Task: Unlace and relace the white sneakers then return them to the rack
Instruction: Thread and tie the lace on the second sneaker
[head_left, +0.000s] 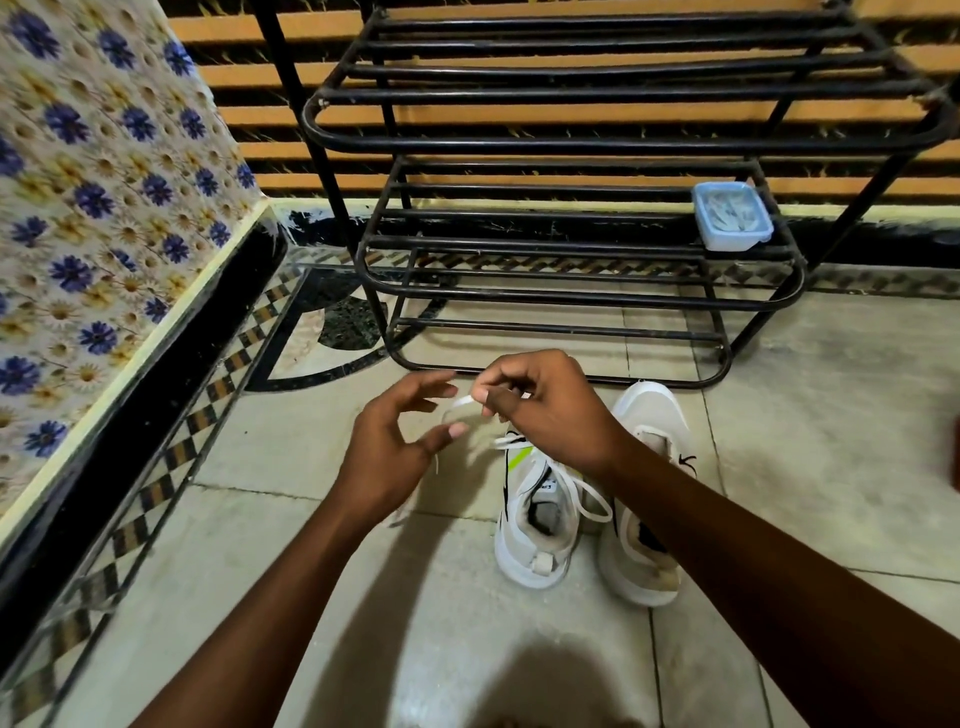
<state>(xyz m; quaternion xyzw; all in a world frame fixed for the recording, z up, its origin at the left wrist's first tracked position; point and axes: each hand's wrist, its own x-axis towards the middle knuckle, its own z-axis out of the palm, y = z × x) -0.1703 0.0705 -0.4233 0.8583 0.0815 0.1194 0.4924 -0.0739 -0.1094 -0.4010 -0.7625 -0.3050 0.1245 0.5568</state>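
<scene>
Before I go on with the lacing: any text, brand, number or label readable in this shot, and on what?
None can be read.
Tongue tag of the left white mesh sneaker: small dark print, too blurred to read.
Black mark on the right white sneaker: a logo shape, no letters.
Pale blue plastic box on the black metal rack: no label visible.

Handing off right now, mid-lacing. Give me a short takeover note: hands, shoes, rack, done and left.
Right hand pinches the white lace near its tip, above the left sneaker.
Left hand is open beside it, holding nothing.
Both sneakers stand on the floor before the rack; right sneaker partly hidden by the arm.
Lace hangs loose; lacing unfinished.
Left: finish lacing, return both to the rack.
</scene>
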